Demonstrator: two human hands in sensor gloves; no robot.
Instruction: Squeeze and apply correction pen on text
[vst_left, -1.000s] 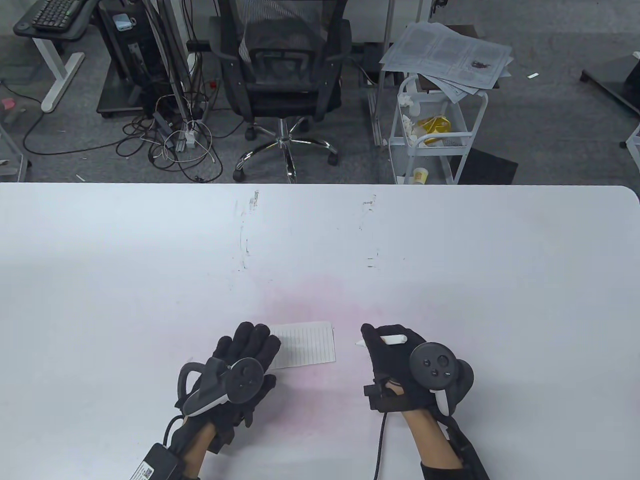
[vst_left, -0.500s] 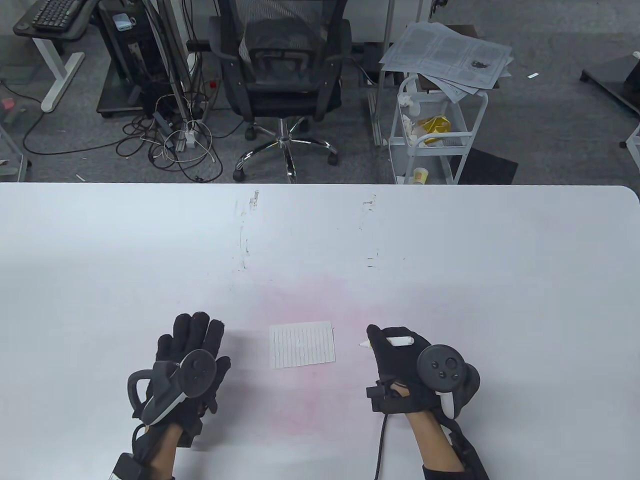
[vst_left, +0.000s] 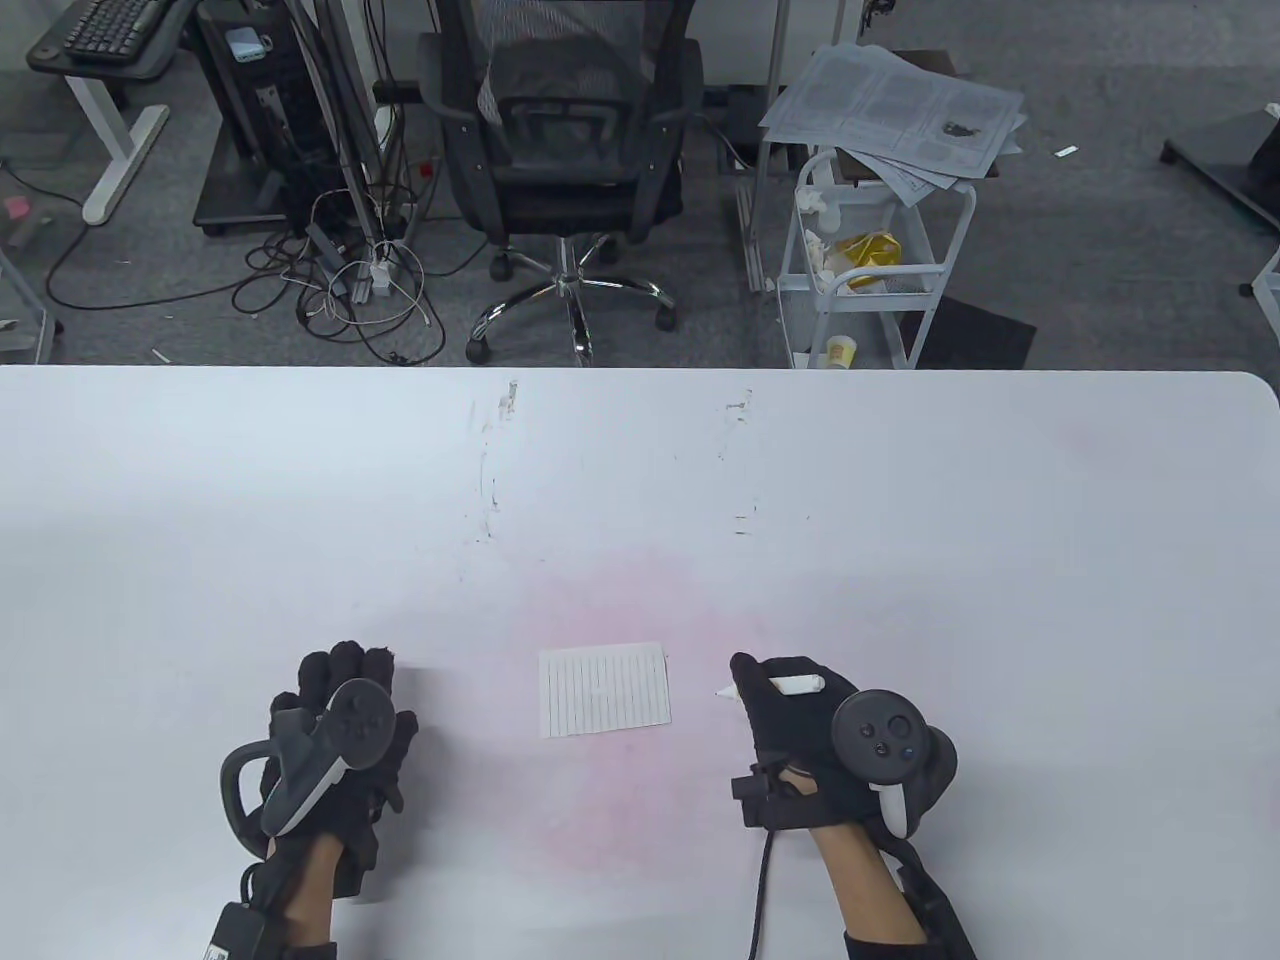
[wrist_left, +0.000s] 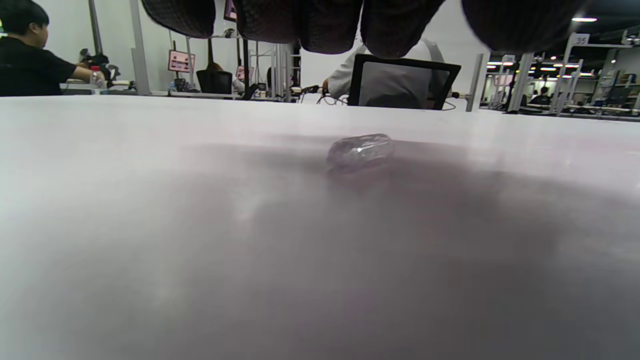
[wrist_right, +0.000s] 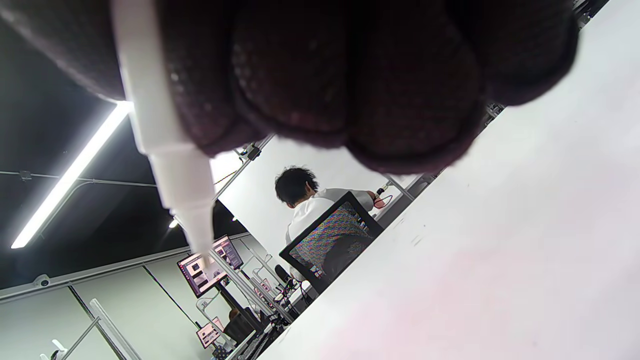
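Right hand (vst_left: 800, 730) fingers clamped on white plastic correction pen (vst_left: 795, 684), axis horizontal, tip toward small lined paper slip (vst_left: 604, 689) just left. Left hand (vst_left: 335, 740) farther left, fingers extended, holding nothing.

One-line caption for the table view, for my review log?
Right hand grips the correction pen beside the lined paper; left hand hovers apart.

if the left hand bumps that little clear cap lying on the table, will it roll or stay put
The clear cap looks rounded and lies on its side, so a nudge would probably roll it. It seems small and thin-walled, likely light, so it may skid on the smooth table. The left hand hovers just behind it.
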